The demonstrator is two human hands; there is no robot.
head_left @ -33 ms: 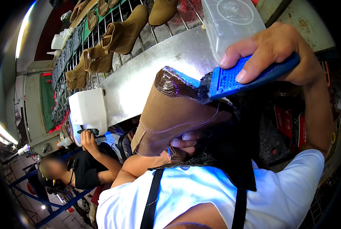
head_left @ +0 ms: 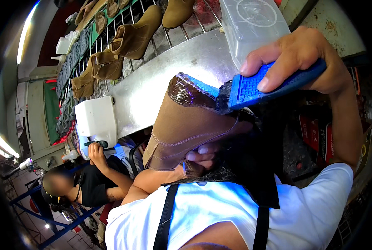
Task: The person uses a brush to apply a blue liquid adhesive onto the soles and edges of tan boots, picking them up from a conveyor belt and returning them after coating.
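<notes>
A brown ankle boot (head_left: pixel 186 129) is tilted in front of my chest, its lower edge coated in a dark, glossy wet layer. Fingers of my left hand (head_left: pixel 202 156) curl round the boot from below; the rest of that hand is hidden. In my right hand (head_left: pixel 296 58) is a wide blue brush (head_left: pixel 273 85), gripped by its handle between thumb and fingers. Its dark bristles touch the boot's edge, at the right end of the glossy band. Bluish light shines along the boot's rim.
Beyond the boot lies a metal bench surface (head_left: pixel 148 89), with a rack of brown boots (head_left: pixel 138 35) behind it. A clear plastic container (head_left: pixel 254 25) stands near my right hand. At left are a white container (head_left: pixel 95 116), several grey soles (head_left: pixel 71 58) and a seated co-worker (head_left: pixel 98 179).
My right hand and the blue brush have tipped very slightly downward. The boot and my left hand look the same.
</notes>
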